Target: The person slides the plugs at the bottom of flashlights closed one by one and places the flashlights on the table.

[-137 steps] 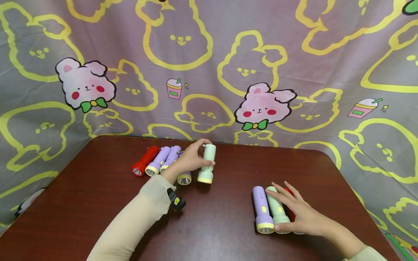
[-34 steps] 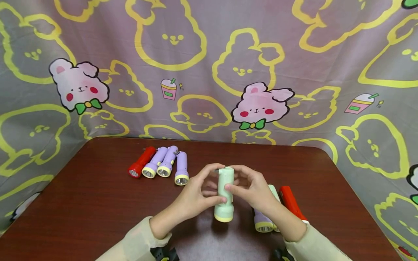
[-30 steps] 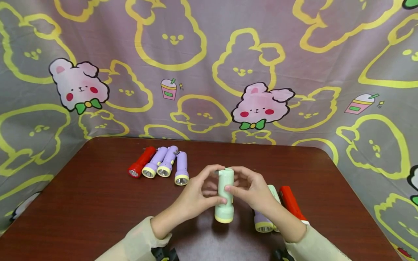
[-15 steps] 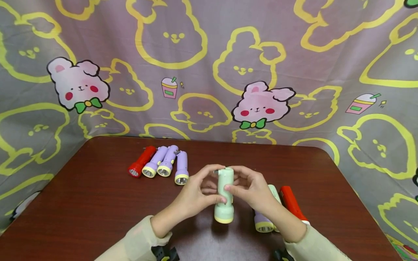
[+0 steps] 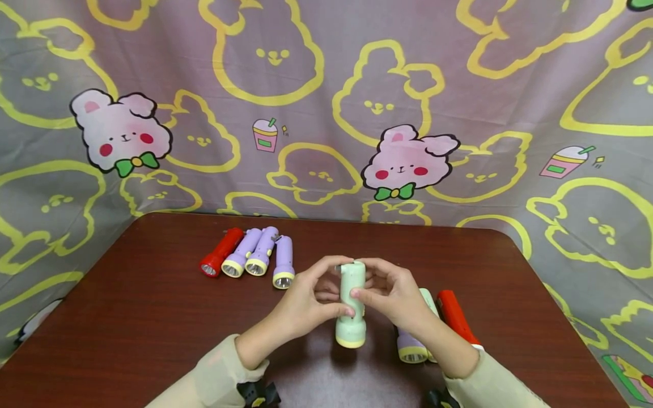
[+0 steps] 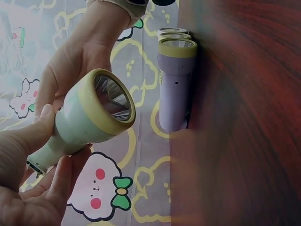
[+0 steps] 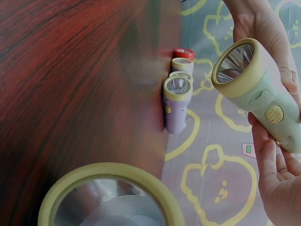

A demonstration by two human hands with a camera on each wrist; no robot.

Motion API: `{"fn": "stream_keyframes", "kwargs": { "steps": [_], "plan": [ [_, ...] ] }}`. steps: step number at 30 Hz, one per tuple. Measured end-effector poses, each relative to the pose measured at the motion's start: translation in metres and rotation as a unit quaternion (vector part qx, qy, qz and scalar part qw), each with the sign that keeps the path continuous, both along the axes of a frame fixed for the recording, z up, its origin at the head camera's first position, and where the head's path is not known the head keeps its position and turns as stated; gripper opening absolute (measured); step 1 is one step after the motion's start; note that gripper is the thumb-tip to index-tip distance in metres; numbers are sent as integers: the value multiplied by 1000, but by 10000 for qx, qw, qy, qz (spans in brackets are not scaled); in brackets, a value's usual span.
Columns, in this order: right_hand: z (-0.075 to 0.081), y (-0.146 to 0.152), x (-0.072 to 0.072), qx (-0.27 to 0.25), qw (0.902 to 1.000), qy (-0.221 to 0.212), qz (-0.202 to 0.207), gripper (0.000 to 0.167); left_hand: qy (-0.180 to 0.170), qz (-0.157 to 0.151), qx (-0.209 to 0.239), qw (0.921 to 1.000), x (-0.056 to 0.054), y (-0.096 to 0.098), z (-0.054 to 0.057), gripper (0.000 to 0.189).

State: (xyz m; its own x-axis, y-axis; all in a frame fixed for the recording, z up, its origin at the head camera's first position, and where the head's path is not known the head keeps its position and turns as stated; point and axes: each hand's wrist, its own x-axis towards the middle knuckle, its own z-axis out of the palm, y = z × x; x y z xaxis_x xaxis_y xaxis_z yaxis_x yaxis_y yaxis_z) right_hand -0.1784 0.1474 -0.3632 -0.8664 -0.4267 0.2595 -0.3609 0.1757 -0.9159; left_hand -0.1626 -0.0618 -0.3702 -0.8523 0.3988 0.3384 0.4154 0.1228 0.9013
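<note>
A pale green flashlight [image 5: 351,334] with a yellow rim is held over the middle of the table, lens end down. My left hand [image 5: 298,303] grips it from the left, thumb across its body. From the right, my right hand [image 5: 395,292] pinches the same flashlight, its thumb a little higher than the left one. In the left wrist view, the reflector of the green flashlight [image 6: 75,120] shows inside the yellow rim. The right wrist view shows a yellow switch [image 7: 274,114] on its side. Several fingers are hidden behind the body.
At the back left lie a red flashlight [image 5: 223,253] and three purple flashlights [image 5: 284,263]. On the right, partly behind my right forearm, are a purple flashlight [image 5: 411,347], another green flashlight [image 5: 427,300] and a red flashlight [image 5: 456,317]. A patterned curtain [image 5: 316,130] hangs behind the table.
Since the oldest frame, my left hand has brought the green flashlight from the back row to the middle. My right hand has left the right-hand flashlights and gripped it. Over the last second, both stay still.
</note>
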Motion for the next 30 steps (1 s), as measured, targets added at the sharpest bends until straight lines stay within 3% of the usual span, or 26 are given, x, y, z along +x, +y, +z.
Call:
{"fn": "stream_keyframes", "kwargs": {
  "steps": [16, 30],
  "plan": [
    [-2, 0, 0, 13, 10000, -19, 23, 42, -2, -70, 13, 10000, 0, 1, 0, 73],
    [-3, -1, 1, -42, 9999, -63, 114, 41, 71, -82, -272, 9996, 0, -1, -1, 73]
  ]
}}
